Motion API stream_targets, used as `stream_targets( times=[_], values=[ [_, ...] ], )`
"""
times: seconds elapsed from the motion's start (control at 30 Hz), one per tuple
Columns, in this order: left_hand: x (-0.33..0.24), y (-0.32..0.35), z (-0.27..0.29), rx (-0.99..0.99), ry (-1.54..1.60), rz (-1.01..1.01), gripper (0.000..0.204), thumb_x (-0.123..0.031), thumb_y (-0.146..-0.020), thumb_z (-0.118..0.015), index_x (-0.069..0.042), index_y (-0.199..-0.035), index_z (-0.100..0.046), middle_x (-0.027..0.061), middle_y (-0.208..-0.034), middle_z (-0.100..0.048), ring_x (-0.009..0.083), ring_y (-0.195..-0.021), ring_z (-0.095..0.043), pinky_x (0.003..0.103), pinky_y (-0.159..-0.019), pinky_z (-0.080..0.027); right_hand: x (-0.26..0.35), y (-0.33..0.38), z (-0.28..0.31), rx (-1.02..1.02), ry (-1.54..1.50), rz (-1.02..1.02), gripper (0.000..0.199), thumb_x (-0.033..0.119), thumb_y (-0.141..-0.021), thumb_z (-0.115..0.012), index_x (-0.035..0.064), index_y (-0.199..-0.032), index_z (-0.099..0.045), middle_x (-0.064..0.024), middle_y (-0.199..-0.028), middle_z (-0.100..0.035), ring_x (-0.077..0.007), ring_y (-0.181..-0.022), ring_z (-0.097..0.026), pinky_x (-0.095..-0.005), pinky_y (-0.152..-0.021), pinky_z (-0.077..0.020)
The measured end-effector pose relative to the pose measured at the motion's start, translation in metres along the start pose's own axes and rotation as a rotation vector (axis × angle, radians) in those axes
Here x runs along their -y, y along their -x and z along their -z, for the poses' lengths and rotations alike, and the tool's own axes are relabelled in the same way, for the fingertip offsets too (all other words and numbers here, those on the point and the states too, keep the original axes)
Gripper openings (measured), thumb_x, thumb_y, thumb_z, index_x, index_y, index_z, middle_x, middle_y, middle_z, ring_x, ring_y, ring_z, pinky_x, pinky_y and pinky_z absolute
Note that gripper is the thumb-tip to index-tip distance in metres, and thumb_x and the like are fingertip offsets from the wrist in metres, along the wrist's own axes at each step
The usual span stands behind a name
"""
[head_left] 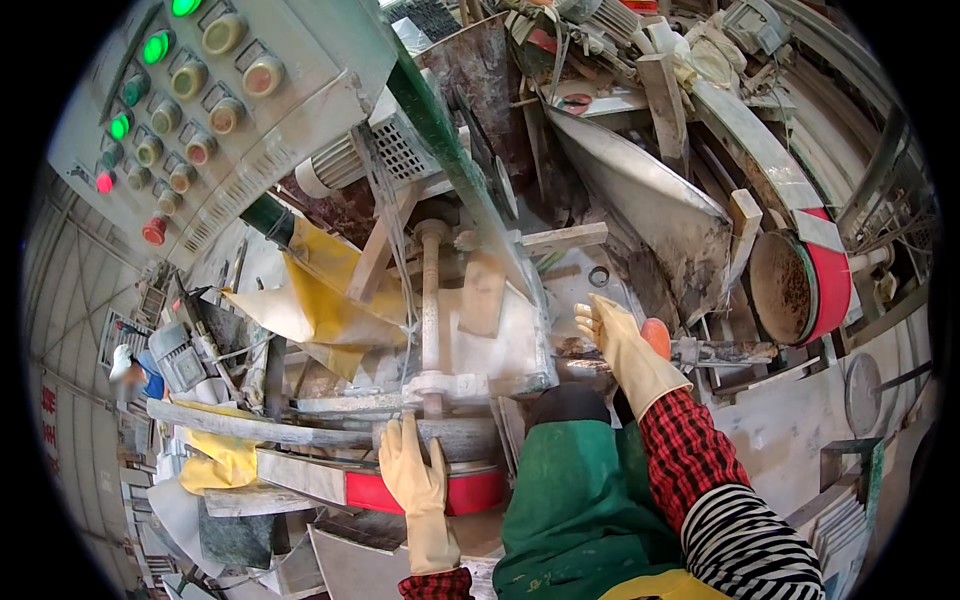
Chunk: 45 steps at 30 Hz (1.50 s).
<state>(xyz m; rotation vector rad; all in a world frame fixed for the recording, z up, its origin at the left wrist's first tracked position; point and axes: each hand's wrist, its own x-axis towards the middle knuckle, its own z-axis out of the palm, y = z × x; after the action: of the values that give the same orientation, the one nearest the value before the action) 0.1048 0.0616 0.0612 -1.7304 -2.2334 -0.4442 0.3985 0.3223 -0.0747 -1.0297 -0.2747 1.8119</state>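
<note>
My left hand (412,482), in a cream rubber glove, has its fingers stretched out. It lies over, or just in front of, a grey roller (458,438) and a curved guard with a red end (474,492); whether it touches them I cannot tell. My right hand (628,345), gloved alike, reaches forward with fingers extended and nothing visible in them. Beside its wrist shows a rounded orange-red thing (656,338), partly hidden by the glove. Between the hands, a dusty upright shaft (431,300) rises from a bracket (438,385).
A control panel (230,130) with lit buttons hangs at upper left, near a green post (440,130). At right stand a large metal chute (640,170) and a second red-ended round guard (828,280). Yellow sheeting (330,290) drapes left of the shaft. Another person (135,370) is far left.
</note>
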Motion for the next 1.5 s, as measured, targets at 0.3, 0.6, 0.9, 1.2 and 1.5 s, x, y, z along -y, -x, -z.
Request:
stream_targets(
  times=[0.3,0.6,0.9,1.2,1.5],
  values=[
    [0.021,-0.009,0.027,0.034,0.114,-0.113,0.019,-0.009,-0.082,-0.067,-0.004,-0.101,-0.067,0.0151,-0.103,-0.069,0.0357,-0.095,-0.062,0.044,-0.087,-0.042,0.004,-0.006,0.006,-0.064,-0.056,0.037,0.030,0.022,-0.097,-0.064,0.0086,-0.123,-0.056,-0.0130,-0.100,-0.073,-0.0181,-0.074,-0.067,-0.0275,-0.064,-0.0551],
    [0.110,0.042,0.002,0.010,-0.211,0.225,0.034,-0.032,-0.094,-0.061,-0.011,-0.119,-0.068,0.0114,-0.137,-0.060,0.0417,-0.129,-0.048,0.052,-0.109,-0.032,0.008,0.005,-0.001,-0.002,0.015,0.035,0.035,0.023,-0.098,-0.064,0.0072,-0.127,-0.055,-0.0119,-0.100,-0.072,-0.0170,-0.074,-0.066,-0.0280,-0.060,-0.0556],
    [0.111,0.047,-0.005,-0.059,-0.188,0.250,0.030,-0.029,-0.094,-0.063,-0.014,-0.119,-0.069,0.0095,-0.134,-0.062,0.0427,-0.131,-0.045,0.053,-0.113,-0.028,0.002,0.005,-0.005,0.007,0.097,0.013,0.031,0.025,-0.097,-0.065,0.0092,-0.123,-0.057,-0.0114,-0.102,-0.072,-0.0193,-0.078,-0.068,-0.0297,-0.066,-0.0571],
    [0.103,0.053,-0.010,-0.079,-0.176,0.239,0.032,-0.028,-0.094,-0.063,-0.015,-0.123,-0.067,0.0095,-0.135,-0.062,0.0424,-0.133,-0.044,0.054,-0.115,-0.025,-0.004,0.004,-0.008,0.011,0.110,-0.023,0.037,0.019,-0.098,-0.062,0.0058,-0.131,-0.052,-0.0119,-0.100,-0.072,-0.0148,-0.068,-0.065,-0.0264,-0.057,-0.0549],
    [0.086,0.055,-0.018,-0.117,-0.201,0.238,0.030,-0.029,-0.095,-0.062,-0.015,-0.120,-0.069,0.0095,-0.134,-0.063,0.0419,-0.133,-0.045,0.053,-0.113,-0.027,-0.010,-0.010,-0.001,0.057,0.076,-0.050,0.036,0.018,-0.097,-0.063,0.0058,-0.129,-0.053,-0.0136,-0.098,-0.072,-0.0160,-0.066,-0.065,-0.0300,-0.054,-0.0550]
  ],
)
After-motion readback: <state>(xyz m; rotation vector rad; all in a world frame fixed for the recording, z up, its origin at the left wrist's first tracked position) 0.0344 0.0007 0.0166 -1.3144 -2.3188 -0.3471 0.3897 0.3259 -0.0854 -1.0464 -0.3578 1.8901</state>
